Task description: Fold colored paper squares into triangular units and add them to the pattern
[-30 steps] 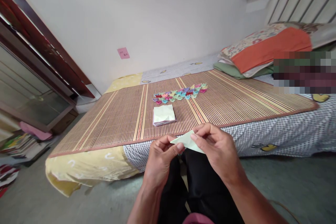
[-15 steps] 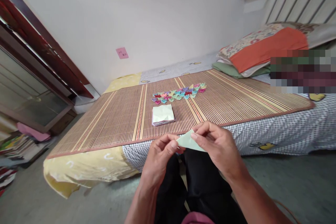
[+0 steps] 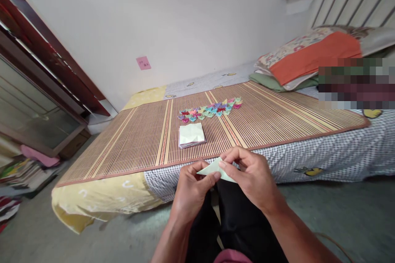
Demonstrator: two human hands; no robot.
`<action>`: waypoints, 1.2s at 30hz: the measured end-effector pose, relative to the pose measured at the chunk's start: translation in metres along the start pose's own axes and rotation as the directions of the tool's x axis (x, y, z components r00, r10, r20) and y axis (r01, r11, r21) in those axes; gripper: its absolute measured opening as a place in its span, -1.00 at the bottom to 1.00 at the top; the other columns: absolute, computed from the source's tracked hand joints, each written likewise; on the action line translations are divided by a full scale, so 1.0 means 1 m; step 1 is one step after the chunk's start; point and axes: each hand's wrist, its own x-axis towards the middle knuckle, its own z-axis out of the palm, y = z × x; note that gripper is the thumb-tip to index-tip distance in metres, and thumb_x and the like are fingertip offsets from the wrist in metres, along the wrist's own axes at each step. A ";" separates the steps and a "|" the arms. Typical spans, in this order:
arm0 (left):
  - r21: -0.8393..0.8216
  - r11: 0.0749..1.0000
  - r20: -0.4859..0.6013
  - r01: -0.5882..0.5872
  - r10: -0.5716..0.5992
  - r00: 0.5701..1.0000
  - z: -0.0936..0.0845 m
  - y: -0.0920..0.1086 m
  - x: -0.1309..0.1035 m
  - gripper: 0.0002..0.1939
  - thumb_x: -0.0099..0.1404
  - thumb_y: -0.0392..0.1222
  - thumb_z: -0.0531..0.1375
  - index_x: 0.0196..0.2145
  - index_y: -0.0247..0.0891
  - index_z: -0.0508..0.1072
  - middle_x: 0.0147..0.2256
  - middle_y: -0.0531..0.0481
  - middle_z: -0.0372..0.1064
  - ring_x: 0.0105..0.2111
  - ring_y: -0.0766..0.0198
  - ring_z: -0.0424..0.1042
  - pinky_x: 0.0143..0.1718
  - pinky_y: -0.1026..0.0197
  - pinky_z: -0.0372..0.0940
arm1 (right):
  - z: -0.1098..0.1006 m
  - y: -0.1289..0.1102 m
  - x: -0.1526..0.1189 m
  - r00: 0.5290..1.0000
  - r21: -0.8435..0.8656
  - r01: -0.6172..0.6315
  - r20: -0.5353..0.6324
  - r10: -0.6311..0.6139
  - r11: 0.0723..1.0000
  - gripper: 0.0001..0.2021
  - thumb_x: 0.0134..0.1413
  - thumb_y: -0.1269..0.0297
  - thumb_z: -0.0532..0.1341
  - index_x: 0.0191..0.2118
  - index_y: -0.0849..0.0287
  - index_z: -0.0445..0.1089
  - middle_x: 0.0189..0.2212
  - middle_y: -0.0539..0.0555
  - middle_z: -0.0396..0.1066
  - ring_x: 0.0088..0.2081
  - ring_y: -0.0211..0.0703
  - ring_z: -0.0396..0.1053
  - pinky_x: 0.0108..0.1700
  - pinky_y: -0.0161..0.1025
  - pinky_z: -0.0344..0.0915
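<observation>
A pale green paper (image 3: 213, 167), folded to a triangle, is held between both hands above my lap. My left hand (image 3: 193, 187) pinches its lower edge, with the thumb on top near the left point. My right hand (image 3: 251, 174) grips the upper part between thumb and fingers. Just beyond, a stack of pale square papers (image 3: 191, 133) lies on the striped mat (image 3: 135, 144). Behind the stack, several small folded paper pieces (image 3: 212, 109) in many colours form a slanting band.
Folded bedding with an orange cloth (image 3: 321, 55) is piled at the right back of the bed. A pink note (image 3: 143, 63) is on the wall. Books (image 3: 23, 174) stand on the floor at far left. A patterned sheet (image 3: 333, 156) hangs over the bed's front edge.
The green paper has shifted slightly left and down. My left thumb now lies further in over the paper, and my right hand has moved a little left.
</observation>
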 end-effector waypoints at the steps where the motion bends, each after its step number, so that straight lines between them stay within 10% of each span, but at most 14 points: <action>1: 0.015 1.000 -0.003 -0.002 0.002 1.000 0.000 0.000 0.000 -0.60 -0.03 -0.05 0.55 -0.57 -0.29 0.43 -0.58 0.12 0.23 -0.55 0.39 0.15 -0.49 0.31 0.03 | 0.000 0.001 0.000 1.000 0.002 -0.001 0.001 0.001 1.000 -0.82 0.14 0.29 0.36 -0.45 0.13 0.41 -0.36 0.05 0.53 -0.33 -0.12 0.50 -0.23 -0.22 0.42; 16: 0.151 0.982 -0.024 -0.113 0.118 0.993 0.000 -0.004 0.000 -0.68 0.19 -0.06 0.44 -0.53 -0.29 0.47 -0.52 0.09 0.27 -0.46 0.34 0.19 -0.37 0.29 0.12 | 0.003 0.002 0.002 0.995 -0.012 -0.034 0.091 0.035 0.999 -0.85 0.16 0.30 0.31 -0.42 0.13 0.40 -0.41 0.01 0.46 -0.29 -0.13 0.46 -0.22 -0.23 0.36; 24: -0.154 0.976 -0.190 -0.157 0.127 0.974 -0.001 -0.009 0.003 -0.78 0.16 -0.14 0.45 -0.46 -0.27 0.54 -0.46 0.04 0.43 -0.40 0.30 0.32 -0.27 0.28 0.23 | 0.010 0.010 0.003 0.940 0.156 -0.256 0.269 0.209 0.954 -0.79 0.12 0.17 0.39 -0.34 0.18 0.42 -0.43 -0.04 0.38 -0.37 -0.23 0.33 -0.31 -0.31 0.28; 36: -0.417 0.909 -0.063 -0.025 -0.001 0.998 -0.003 -0.011 0.007 -0.83 0.08 -0.23 0.50 -0.45 -0.29 0.59 -0.44 0.01 0.48 -0.36 0.29 0.40 -0.17 0.27 0.29 | 0.016 0.011 -0.004 0.969 0.104 -0.164 0.204 0.141 0.981 -0.79 0.26 0.13 0.31 -0.31 0.17 0.45 -0.43 -0.04 0.35 -0.37 -0.21 0.29 -0.35 -0.31 0.22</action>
